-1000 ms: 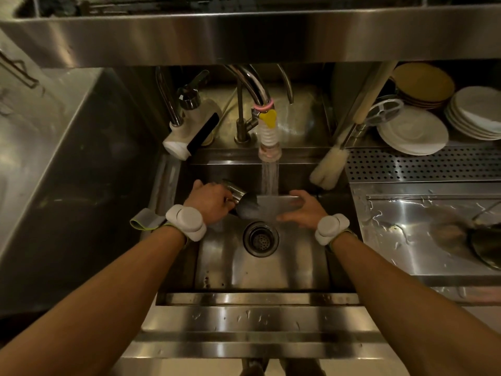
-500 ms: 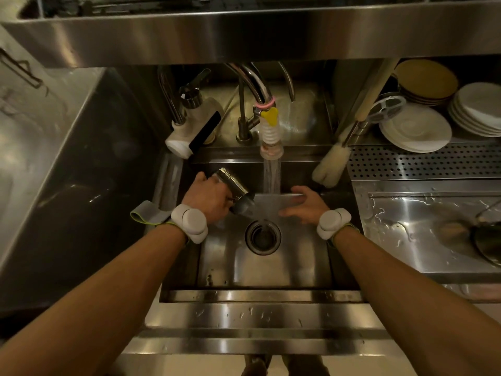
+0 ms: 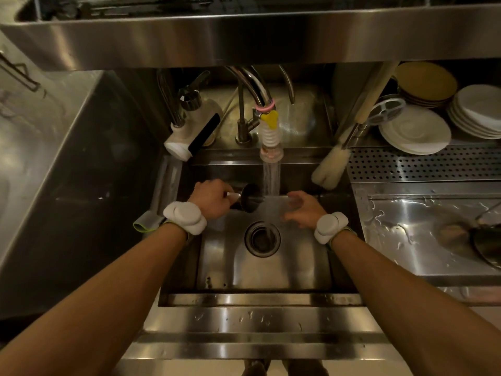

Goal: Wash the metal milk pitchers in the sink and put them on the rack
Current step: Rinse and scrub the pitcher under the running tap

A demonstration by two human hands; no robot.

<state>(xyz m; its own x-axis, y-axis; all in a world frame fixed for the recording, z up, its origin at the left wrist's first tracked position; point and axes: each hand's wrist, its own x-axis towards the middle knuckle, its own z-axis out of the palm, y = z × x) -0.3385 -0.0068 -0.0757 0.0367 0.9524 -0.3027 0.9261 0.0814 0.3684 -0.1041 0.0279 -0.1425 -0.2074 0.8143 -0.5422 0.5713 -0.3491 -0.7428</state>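
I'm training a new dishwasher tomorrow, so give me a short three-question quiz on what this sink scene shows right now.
1. True or false: water is running from the faucet into the sink.
2. Which hand grips the metal pitcher? A) left hand B) right hand C) neither
3. Fill in: the right hand, beside the stream, holds ____.

Key: 1 true; 2 A; 3 nothing.
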